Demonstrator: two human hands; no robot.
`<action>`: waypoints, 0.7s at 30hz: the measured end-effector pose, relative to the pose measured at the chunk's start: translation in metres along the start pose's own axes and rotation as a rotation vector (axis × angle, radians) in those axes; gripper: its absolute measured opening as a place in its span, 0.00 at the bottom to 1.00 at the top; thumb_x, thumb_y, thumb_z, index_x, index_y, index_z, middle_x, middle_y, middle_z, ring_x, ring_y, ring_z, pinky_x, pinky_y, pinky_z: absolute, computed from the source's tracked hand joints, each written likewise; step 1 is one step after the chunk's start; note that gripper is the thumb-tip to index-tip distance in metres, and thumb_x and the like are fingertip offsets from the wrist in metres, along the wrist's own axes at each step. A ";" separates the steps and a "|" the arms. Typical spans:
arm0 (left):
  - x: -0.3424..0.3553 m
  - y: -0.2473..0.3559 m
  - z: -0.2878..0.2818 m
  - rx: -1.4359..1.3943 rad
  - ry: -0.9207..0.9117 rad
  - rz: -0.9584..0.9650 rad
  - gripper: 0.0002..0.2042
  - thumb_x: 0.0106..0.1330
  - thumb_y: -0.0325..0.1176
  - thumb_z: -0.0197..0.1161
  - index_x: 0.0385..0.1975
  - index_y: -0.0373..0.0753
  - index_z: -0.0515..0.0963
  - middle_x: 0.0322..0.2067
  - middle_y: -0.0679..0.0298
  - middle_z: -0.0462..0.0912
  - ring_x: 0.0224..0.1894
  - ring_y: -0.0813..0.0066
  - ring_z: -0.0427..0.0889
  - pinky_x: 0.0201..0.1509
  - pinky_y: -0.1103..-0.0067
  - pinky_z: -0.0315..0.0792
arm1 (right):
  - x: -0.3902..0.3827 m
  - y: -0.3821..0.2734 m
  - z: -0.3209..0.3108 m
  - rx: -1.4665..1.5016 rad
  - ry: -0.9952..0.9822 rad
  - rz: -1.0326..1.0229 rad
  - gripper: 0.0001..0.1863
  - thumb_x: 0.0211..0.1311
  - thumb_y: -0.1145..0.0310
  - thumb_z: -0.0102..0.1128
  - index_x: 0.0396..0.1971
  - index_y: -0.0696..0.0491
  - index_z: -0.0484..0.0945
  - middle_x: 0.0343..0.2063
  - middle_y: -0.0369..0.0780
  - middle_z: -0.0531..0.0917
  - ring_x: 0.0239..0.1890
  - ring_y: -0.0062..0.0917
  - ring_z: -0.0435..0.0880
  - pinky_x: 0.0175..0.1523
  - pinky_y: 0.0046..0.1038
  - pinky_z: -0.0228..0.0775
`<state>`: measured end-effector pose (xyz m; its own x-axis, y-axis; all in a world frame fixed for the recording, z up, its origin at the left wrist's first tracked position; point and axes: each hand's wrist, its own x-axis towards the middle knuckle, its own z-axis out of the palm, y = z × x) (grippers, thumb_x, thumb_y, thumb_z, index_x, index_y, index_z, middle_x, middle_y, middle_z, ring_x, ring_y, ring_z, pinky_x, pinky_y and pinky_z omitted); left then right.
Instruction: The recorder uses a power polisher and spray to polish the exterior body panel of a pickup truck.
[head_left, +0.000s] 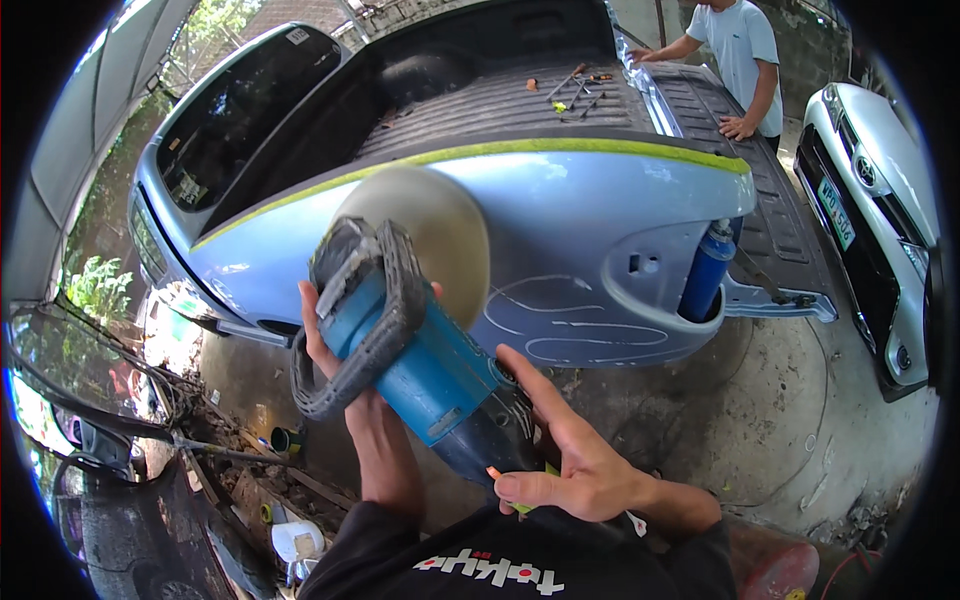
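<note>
I hold a teal-and-black polisher [405,360] with a round, pale pad [450,250] at or against the light blue rear side panel of a pickup [560,205]. My left hand [327,343] grips the front of the tool from beneath, beside its looped black handle, partly hidden. My right hand [565,470] is wrapped round the rear grip. Right of the pad, thin white wavy streaks [545,325] mark the panel. Yellow-green tape [500,146] runs along its top edge. A blue bottle [705,275] stands in the recess at the panel's rear end.
A co-worker [735,60] stands at the lowered tailgate [760,200], hands on the truck. Several tools [575,95] lie in the bed. A silver car [865,220] is parked at right, a dark vehicle [140,540] at lower left. Clutter and containers [290,540] lie lower left.
</note>
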<state>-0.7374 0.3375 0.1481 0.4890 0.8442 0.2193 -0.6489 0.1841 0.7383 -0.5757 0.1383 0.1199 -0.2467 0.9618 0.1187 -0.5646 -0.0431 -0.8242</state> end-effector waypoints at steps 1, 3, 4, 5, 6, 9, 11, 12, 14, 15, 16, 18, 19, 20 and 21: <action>-0.003 -0.005 0.012 -0.021 -0.042 -0.039 0.38 0.75 0.63 0.45 0.62 0.29 0.72 0.47 0.38 0.83 0.43 0.44 0.88 0.45 0.59 0.86 | -0.011 -0.006 0.002 -0.002 0.017 -0.021 0.57 0.67 0.75 0.66 0.80 0.49 0.29 0.56 0.46 0.73 0.39 0.23 0.81 0.43 0.28 0.80; -0.009 -0.021 0.036 -0.016 -0.014 -0.049 0.38 0.75 0.64 0.44 0.63 0.29 0.72 0.45 0.38 0.84 0.43 0.44 0.88 0.44 0.61 0.86 | -0.032 -0.013 -0.001 0.003 0.054 -0.062 0.57 0.67 0.75 0.67 0.80 0.50 0.29 0.56 0.45 0.73 0.39 0.21 0.80 0.42 0.26 0.79; -0.012 -0.030 0.048 -0.016 -0.008 -0.054 0.39 0.75 0.64 0.44 0.63 0.29 0.71 0.46 0.38 0.84 0.44 0.44 0.88 0.45 0.60 0.86 | -0.044 -0.016 -0.005 0.008 0.073 -0.081 0.57 0.67 0.76 0.67 0.80 0.50 0.30 0.56 0.44 0.73 0.39 0.21 0.80 0.42 0.26 0.79; -0.014 -0.040 0.059 -0.019 -0.003 -0.058 0.39 0.75 0.64 0.44 0.64 0.29 0.71 0.46 0.38 0.84 0.44 0.44 0.87 0.46 0.59 0.86 | -0.057 -0.019 -0.010 0.027 0.094 -0.090 0.57 0.67 0.76 0.67 0.81 0.50 0.30 0.56 0.44 0.73 0.39 0.21 0.80 0.42 0.26 0.79; -0.018 -0.053 0.070 -0.031 0.031 -0.052 0.39 0.75 0.65 0.44 0.64 0.29 0.71 0.46 0.38 0.84 0.44 0.44 0.87 0.47 0.58 0.85 | -0.072 -0.024 -0.016 0.005 0.110 -0.087 0.57 0.66 0.77 0.67 0.81 0.50 0.30 0.56 0.44 0.73 0.39 0.21 0.81 0.42 0.26 0.79; -0.024 -0.087 0.096 -0.054 0.033 -0.058 0.41 0.75 0.67 0.42 0.64 0.28 0.70 0.48 0.38 0.84 0.45 0.43 0.87 0.52 0.55 0.83 | -0.116 -0.034 -0.043 -0.009 0.142 -0.078 0.57 0.66 0.78 0.67 0.81 0.49 0.32 0.57 0.45 0.73 0.39 0.21 0.81 0.42 0.26 0.79; -0.021 -0.111 0.110 0.014 0.080 -0.016 0.38 0.76 0.65 0.44 0.62 0.30 0.72 0.48 0.42 0.84 0.45 0.49 0.87 0.51 0.58 0.83 | -0.142 -0.035 -0.058 0.035 0.138 -0.106 0.57 0.64 0.79 0.67 0.81 0.49 0.32 0.60 0.46 0.71 0.41 0.23 0.81 0.43 0.27 0.80; -0.021 -0.125 0.117 0.047 0.111 0.013 0.37 0.76 0.64 0.45 0.62 0.30 0.73 0.49 0.44 0.84 0.45 0.52 0.87 0.51 0.60 0.83 | -0.155 -0.035 -0.066 0.038 0.152 -0.110 0.58 0.63 0.79 0.68 0.81 0.49 0.32 0.62 0.47 0.70 0.43 0.24 0.82 0.45 0.29 0.81; -0.024 -0.147 0.131 0.113 0.198 0.086 0.34 0.77 0.62 0.47 0.60 0.32 0.75 0.49 0.48 0.85 0.45 0.57 0.87 0.51 0.64 0.83 | -0.176 -0.031 -0.080 -0.002 0.217 -0.158 0.60 0.61 0.80 0.69 0.81 0.49 0.31 0.67 0.49 0.66 0.46 0.27 0.82 0.47 0.32 0.83; -0.028 -0.153 0.138 0.137 0.314 0.095 0.32 0.77 0.60 0.49 0.59 0.33 0.76 0.49 0.50 0.85 0.44 0.60 0.87 0.51 0.66 0.82 | -0.182 -0.028 -0.085 -0.001 0.228 -0.183 0.61 0.60 0.79 0.70 0.81 0.49 0.31 0.69 0.50 0.64 0.48 0.29 0.82 0.47 0.33 0.84; -0.032 -0.158 0.146 0.128 0.260 0.090 0.29 0.78 0.57 0.50 0.58 0.34 0.77 0.49 0.52 0.85 0.43 0.64 0.87 0.50 0.68 0.82 | -0.185 -0.023 -0.090 0.080 0.202 -0.214 0.63 0.57 0.78 0.72 0.80 0.50 0.29 0.74 0.50 0.57 0.52 0.33 0.82 0.49 0.36 0.85; -0.036 -0.161 0.155 0.065 0.294 0.036 0.25 0.77 0.53 0.54 0.56 0.34 0.78 0.48 0.54 0.86 0.42 0.67 0.86 0.49 0.71 0.81 | -0.187 -0.013 -0.094 0.066 0.227 -0.202 0.64 0.57 0.77 0.72 0.80 0.50 0.29 0.74 0.50 0.57 0.53 0.34 0.81 0.49 0.36 0.85; -0.038 -0.159 0.156 0.067 0.263 0.028 0.25 0.77 0.51 0.56 0.56 0.34 0.77 0.48 0.53 0.86 0.42 0.67 0.86 0.49 0.71 0.81 | -0.185 -0.011 -0.097 0.112 0.232 -0.221 0.64 0.57 0.76 0.73 0.80 0.50 0.29 0.74 0.50 0.58 0.53 0.34 0.81 0.49 0.36 0.85; -0.038 -0.157 0.155 0.032 0.173 0.044 0.24 0.76 0.50 0.57 0.56 0.33 0.77 0.48 0.53 0.86 0.42 0.67 0.86 0.48 0.72 0.81 | -0.183 -0.011 -0.101 0.092 0.233 -0.190 0.64 0.58 0.78 0.71 0.80 0.50 0.28 0.74 0.49 0.58 0.52 0.32 0.82 0.50 0.35 0.84; -0.038 -0.148 0.150 0.061 0.168 0.022 0.24 0.75 0.49 0.60 0.56 0.34 0.77 0.47 0.57 0.85 0.44 0.70 0.84 0.51 0.74 0.78 | -0.175 -0.012 -0.106 0.038 0.181 -0.177 0.63 0.59 0.79 0.70 0.80 0.50 0.28 0.73 0.49 0.60 0.51 0.31 0.82 0.50 0.35 0.84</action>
<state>-0.5722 0.2021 0.1261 0.3681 0.9207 0.1297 -0.6193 0.1387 0.7728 -0.4424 -0.0009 0.0499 0.0012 0.9879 0.1551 -0.6168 0.1229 -0.7775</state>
